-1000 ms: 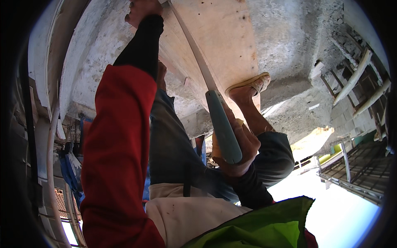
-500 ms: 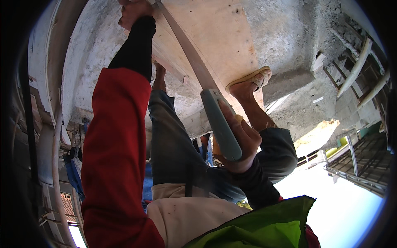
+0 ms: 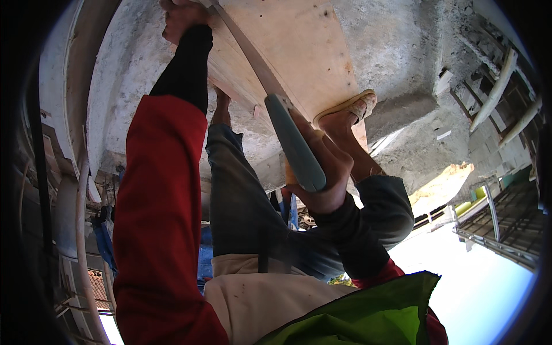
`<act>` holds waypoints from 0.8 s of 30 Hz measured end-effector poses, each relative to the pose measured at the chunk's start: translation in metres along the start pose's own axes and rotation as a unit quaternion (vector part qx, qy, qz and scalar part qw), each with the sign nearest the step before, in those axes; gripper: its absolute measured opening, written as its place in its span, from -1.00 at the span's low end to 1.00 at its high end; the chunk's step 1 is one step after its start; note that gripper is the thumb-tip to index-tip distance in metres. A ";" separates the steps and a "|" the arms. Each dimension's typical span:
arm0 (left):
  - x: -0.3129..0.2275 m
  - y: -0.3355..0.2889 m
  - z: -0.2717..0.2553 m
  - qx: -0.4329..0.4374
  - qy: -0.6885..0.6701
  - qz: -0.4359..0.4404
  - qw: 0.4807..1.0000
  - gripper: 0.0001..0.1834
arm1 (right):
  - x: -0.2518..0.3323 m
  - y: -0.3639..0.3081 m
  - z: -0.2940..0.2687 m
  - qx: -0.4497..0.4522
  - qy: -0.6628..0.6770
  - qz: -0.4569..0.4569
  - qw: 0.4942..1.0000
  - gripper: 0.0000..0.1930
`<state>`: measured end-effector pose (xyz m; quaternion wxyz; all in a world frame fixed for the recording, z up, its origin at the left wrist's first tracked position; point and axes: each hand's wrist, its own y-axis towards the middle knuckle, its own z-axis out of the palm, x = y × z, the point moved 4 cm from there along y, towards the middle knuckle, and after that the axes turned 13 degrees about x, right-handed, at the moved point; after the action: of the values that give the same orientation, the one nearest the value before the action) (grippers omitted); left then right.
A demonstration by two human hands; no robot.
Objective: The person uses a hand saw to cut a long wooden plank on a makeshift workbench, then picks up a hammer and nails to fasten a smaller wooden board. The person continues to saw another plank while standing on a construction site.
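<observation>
My right hand is wrapped round the grey-blue handle of a handsaw. Its long blade runs up and left across a sheet of plywood, along a line close to the sheet's left side. The far end of the blade goes out of the picture at the top. At the far left edge of the plywood, my left hand is closed with its fingers curled at the wood. My sandalled right foot rests on the sheet's near right part.
Rough grey concrete lies around and under the plywood. My other foot is beside the sheet's left edge. Pale poles stand at the right, and a curved board runs along the left. Bright sky shows at the lower right.
My right hand has pushed the handsaw forward, up and slightly left along the plywood. My left hand has hardly shifted and remains at the far left edge.
</observation>
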<state>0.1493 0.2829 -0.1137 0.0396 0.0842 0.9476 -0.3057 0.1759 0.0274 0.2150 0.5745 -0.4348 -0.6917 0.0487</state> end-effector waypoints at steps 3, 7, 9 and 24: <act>-0.003 0.000 -0.007 0.019 -0.020 -0.001 1.000 -0.34 | -0.030 0.089 0.033 0.022 -0.004 0.009 1.000 -0.37; -0.001 -0.006 -0.007 0.039 -0.017 -0.003 0.999 -0.33 | -0.014 0.036 0.020 0.010 0.034 0.049 0.998 -0.41; -0.001 -0.005 -0.003 0.009 -0.020 0.009 1.000 -0.33 | 0.010 -0.031 0.000 0.005 -0.008 0.036 0.999 -0.42; -0.002 -0.004 -0.002 0.007 -0.032 -0.007 0.999 -0.35 | 0.000 -0.052 0.001 -0.005 -0.002 0.019 1.000 -0.38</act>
<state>0.1499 0.2805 -0.1095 0.0667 0.0676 0.9441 -0.3156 0.1471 -0.0038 0.2444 0.5695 -0.4510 -0.6849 0.0570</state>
